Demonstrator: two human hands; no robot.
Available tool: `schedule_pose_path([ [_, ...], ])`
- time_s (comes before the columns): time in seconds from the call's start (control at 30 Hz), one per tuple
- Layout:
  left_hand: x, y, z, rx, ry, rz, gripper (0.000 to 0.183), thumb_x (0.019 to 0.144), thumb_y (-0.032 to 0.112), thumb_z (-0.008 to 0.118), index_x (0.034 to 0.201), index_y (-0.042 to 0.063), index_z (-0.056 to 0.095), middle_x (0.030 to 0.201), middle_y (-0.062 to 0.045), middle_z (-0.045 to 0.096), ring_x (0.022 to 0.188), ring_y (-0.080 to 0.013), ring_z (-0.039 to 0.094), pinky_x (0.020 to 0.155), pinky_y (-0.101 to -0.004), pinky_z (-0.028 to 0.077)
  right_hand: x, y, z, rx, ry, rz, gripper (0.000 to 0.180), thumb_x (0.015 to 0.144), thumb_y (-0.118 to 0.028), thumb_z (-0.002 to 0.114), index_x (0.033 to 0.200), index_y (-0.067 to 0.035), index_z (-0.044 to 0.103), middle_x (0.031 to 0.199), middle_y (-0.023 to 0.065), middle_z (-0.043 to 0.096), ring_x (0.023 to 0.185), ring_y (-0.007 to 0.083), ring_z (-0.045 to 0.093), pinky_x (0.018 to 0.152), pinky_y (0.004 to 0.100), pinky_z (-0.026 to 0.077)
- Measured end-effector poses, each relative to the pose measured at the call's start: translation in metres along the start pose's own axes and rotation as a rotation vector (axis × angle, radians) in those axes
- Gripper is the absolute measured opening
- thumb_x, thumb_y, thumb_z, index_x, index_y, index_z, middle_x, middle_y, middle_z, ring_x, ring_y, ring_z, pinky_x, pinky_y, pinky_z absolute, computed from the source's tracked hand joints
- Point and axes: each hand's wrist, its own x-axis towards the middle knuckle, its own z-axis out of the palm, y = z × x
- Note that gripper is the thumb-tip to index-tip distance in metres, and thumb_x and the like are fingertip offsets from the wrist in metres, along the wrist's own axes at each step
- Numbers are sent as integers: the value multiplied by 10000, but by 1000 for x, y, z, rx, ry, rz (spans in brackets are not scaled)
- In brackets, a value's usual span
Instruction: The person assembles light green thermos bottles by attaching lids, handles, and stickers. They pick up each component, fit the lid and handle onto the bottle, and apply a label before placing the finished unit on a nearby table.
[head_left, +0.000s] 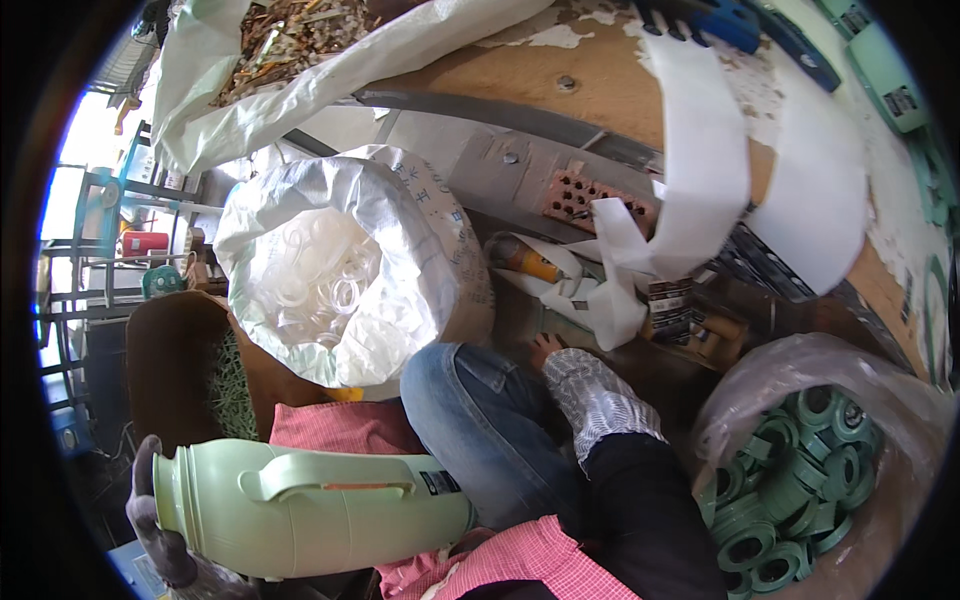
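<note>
My left hand (154, 517), in a grey glove, grips the open mouth end of a pale green plastic thermos jug casing (300, 532). The casing lies on its side across my lap, its handle (337, 472) facing up and a dark label near its far end. My bare right hand (546, 349) reaches down past my knee, its fingers spread near the dark floor. No object shows in it. Just beyond it lie tangled white paper strips (619, 315) and an orange-labelled roll or can (525, 257).
A white woven sack (420, 262) of clear plastic rings (322, 277) stands ahead. At right, a clear plastic bag (750, 382) holds green ring-shaped parts (795, 480). A worn wooden tabletop (525, 79) has a hanging white label strip (697, 150). A perforated brick (577, 199) lies beneath.
</note>
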Motion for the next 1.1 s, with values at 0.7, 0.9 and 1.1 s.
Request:
schedule_pose_path([
  [0.7,-58,105,110,738,323,594,239,621,165,730,747,105,535,1058,-207,597,956,-420,603,779,-482,541,-173,-71,-385,561,996,135,338,836,-122,637,1150,-47,537,914,178,633,767,311,628,694,405,498],
  [0.9,-78,121,115,299,-370,780,387,756,488,715,929,143,694,1035,-96,632,861,-248,632,670,-363,553,-298,-193,-496,1249,1145,-384,271,930,-75,497,1189,2,489,884,64,629,594,68,503,539,221,427],
  [1.1,-37,93,141,688,354,978,401,729,269,741,1103,151,653,780,-33,645,667,-180,652,565,-255,512,-325,-258,-517,1479,919,-990,572,899,-301,656,1318,-5,404,1041,143,579,719,102,507,616,237,432],
])
